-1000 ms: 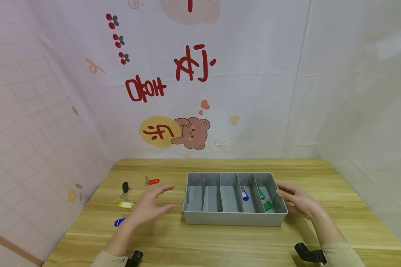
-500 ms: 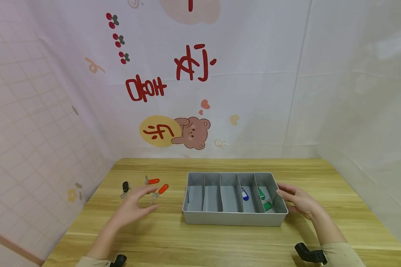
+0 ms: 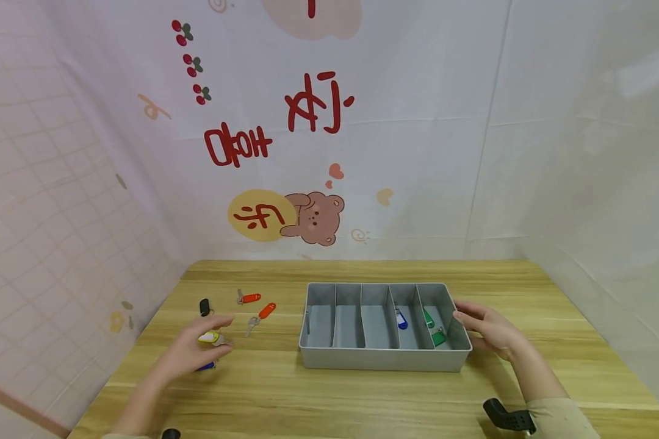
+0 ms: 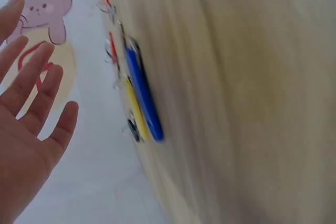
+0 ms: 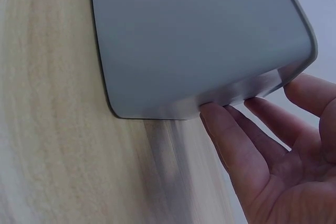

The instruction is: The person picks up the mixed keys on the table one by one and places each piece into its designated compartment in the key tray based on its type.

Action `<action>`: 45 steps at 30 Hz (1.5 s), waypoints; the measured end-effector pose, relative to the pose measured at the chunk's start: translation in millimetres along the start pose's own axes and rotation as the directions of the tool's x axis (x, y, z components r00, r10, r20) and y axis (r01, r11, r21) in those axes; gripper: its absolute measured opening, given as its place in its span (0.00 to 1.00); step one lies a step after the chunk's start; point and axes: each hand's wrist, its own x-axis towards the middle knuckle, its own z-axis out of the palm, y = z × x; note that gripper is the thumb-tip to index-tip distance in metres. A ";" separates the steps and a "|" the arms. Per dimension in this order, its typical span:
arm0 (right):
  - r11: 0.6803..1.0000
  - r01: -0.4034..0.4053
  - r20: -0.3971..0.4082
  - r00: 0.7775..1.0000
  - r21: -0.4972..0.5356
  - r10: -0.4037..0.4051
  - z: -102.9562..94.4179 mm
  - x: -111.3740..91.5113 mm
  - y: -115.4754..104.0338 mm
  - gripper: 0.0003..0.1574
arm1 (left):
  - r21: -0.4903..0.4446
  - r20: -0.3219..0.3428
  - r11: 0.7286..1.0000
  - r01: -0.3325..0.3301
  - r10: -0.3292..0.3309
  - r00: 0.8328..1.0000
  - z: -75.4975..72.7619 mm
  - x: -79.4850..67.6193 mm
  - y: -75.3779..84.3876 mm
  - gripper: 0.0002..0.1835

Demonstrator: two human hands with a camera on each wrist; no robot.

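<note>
the right hand touches the right end of the box, fingers unclenched, likely steadying it; inside, a divider keeps green tags apart from a blue tag. left of the box, the left hand, spread and gripping nothing, hangs by a yellow tag.

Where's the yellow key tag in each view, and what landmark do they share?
Head: yellow key tag lower left, seen between the left hand's thumb and fingers.
Left wrist: left of centre, around mid-height, just left of the blue tag.
Right wrist: not in it.
Landmark: wooden table, in all three.
</note>
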 end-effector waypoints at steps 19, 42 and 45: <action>1.000 -0.019 -0.022 1.000 -0.009 0.019 1.0 0.5 -0.8 0.44 | -0.079 0.210 0.997 0.026 -0.009 0.978 -15.3 -18.5 -30.4 0.25; 1.000 -0.015 -0.010 1.000 -0.009 0.015 0.1 -0.4 -1.6 0.44 | -0.161 0.307 0.987 0.012 0.039 0.951 -12.4 -16.3 -44.7 0.14; 1.000 -0.013 -0.008 1.000 -0.012 0.013 -0.4 0.1 -0.7 0.44 | -0.146 0.311 0.989 -0.001 0.047 0.949 -11.6 -15.9 -45.7 0.13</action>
